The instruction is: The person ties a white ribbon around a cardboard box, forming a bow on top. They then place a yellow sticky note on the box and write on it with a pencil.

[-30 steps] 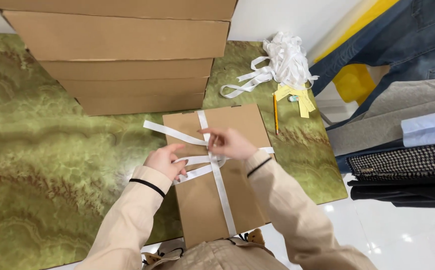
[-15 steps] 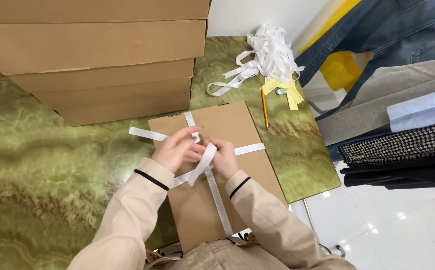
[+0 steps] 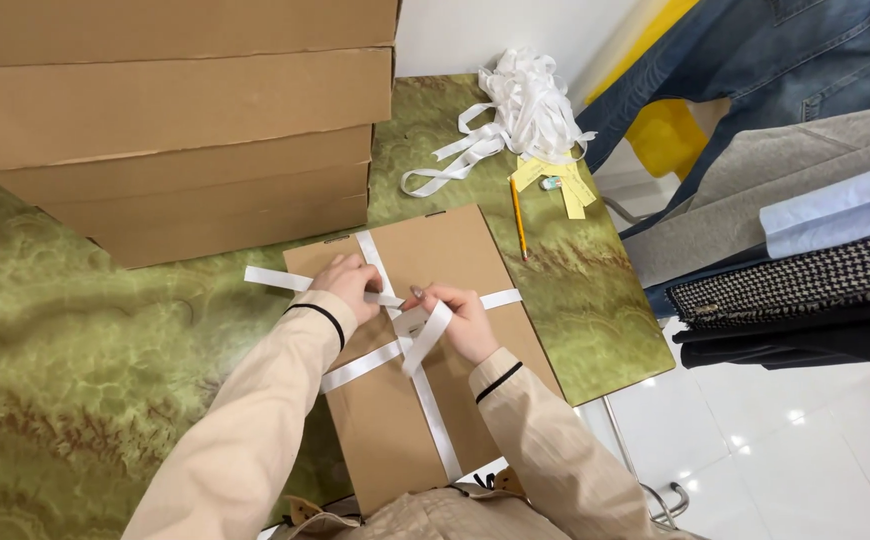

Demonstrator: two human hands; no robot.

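A flat brown cardboard box (image 3: 455,250) lies on the green marbled table (image 3: 85,380) in front of me. White ribbon (image 3: 435,415) crosses it lengthwise and sideways. My left hand (image 3: 347,284) pinches one ribbon end near the crossing, and a loose tail runs off to the left. My right hand (image 3: 463,318) holds a folded loop of the same ribbon just right of the crossing. Both hands rest on the box top, close together. The knot itself is partly hidden by my fingers.
A stack of larger cardboard boxes (image 3: 175,120) fills the table's far left. A heap of white ribbon (image 3: 525,110), yellow tags (image 3: 565,185) and a pencil (image 3: 519,217) lie at the far right. Clothes (image 3: 795,260) hang beyond the right table edge over a white tiled floor.
My hands have shifted around the ribbon crossing: the left moved up onto one end, and the right now holds a folded loop. The view has also drifted slightly.
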